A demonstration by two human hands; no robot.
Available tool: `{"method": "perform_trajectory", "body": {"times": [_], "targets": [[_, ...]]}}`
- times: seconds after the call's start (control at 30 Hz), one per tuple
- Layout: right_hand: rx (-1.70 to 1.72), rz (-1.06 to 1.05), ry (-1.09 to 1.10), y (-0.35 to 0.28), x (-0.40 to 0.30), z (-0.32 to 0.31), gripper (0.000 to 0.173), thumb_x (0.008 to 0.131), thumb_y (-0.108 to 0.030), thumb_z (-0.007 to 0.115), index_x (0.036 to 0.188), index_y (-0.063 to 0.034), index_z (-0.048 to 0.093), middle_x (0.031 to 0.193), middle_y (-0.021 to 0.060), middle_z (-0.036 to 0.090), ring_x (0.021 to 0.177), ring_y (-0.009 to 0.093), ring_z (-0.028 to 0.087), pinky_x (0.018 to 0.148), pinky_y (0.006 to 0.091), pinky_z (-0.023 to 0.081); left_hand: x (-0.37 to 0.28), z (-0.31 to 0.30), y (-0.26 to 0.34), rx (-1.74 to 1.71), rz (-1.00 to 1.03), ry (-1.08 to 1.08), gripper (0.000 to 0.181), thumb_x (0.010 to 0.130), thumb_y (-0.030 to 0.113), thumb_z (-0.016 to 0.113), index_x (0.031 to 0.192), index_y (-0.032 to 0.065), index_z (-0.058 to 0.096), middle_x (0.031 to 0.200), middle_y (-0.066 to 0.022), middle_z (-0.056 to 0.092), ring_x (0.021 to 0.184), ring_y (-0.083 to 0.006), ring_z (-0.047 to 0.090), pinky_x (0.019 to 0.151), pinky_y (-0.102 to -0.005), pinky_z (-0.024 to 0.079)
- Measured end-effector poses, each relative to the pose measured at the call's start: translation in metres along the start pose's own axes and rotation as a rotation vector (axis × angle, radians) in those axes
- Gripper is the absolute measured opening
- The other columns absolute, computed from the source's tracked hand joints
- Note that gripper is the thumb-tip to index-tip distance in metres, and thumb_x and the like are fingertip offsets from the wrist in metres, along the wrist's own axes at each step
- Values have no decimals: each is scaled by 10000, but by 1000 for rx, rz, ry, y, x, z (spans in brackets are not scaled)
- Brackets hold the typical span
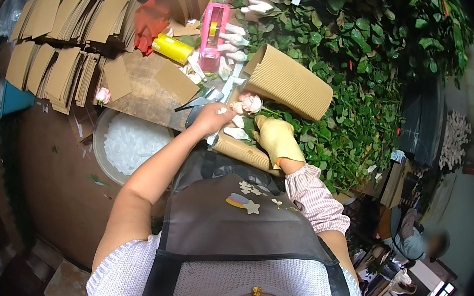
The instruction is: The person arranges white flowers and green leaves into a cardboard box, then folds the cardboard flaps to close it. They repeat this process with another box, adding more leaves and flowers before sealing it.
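My bare left hand [212, 119] is at the front edge of the wooden table, its fingertips pinched at the outer petals of a pale pink rose [251, 102]. A small white thing shows between its fingers. On my right hand [280, 139] is a yellow rubber glove; its fingers curl beside the rose's green stem, and what lies under them is hidden. White net-sleeved rosebuds [236, 133] lie between the hands. Close to my left hand are dark-handled scissors [200, 102]. A rolled sheet of corrugated cardboard [291, 83] lies just beyond the rose.
Leafy rose stems [328, 128] cover the table's right side. Pink tape dispensers [213, 34], a yellow roll [172, 48] and stacked cardboard pieces [71, 14] stand beyond and left. Another corrugated roll [245, 152] lies along the front edge. A tub of white pieces [131, 144] sits below left.
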State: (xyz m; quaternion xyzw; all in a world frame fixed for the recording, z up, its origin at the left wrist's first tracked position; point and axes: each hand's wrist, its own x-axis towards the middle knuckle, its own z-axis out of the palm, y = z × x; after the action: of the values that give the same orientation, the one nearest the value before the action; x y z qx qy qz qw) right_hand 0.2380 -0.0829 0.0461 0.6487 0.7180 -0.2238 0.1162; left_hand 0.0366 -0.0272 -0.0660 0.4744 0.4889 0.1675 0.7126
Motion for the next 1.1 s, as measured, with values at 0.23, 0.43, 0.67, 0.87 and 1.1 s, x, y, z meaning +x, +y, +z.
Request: {"method": "perform_trajectory", "body": {"times": [0.23,0.43,0.67,0.87,1.1], "targets": [[-21,103,-199,-3,15,2,289,917,-213,646,1166,-69,680,988,187,748,954,345,734,797,456,580,-20,-6,6,-316,99,425,179,923,173,697,834,19,675,722,-1,647,632,-93,551,590,-273,433],[282,-61,34,-4,-30,-36,253,928,-251,645,1106,-74,682,914,168,735,872,353,716,790,465,555,-42,-66,21,410,74,7,248,909,248,720,846,15,664,764,-92,722,709,-152,686,652,-308,519],[127,-63,-213,-7,-9,-15,289,882,-181,636,1129,-63,727,995,175,751,945,359,732,829,452,574,-17,-25,37,516,-53,-354,310,927,343,753,888,37,721,801,-33,703,760,-101,600,738,-279,490],[45,-14,-286,-7,3,3,245,875,-163,619,1048,-46,745,999,180,750,952,356,732,839,468,566,-32,-9,19,-104,-159,-68,142,920,159,673,815,63,678,731,5,615,639,-88,528,612,-247,416],[103,-64,-369,-8,2,-11,263,904,-102,568,1065,-10,754,1064,225,739,982,375,734,813,500,581,-79,-139,-19,263,-158,46,196,871,283,713,801,100,701,795,-17,681,662,-147,588,626,-278,437]]}}
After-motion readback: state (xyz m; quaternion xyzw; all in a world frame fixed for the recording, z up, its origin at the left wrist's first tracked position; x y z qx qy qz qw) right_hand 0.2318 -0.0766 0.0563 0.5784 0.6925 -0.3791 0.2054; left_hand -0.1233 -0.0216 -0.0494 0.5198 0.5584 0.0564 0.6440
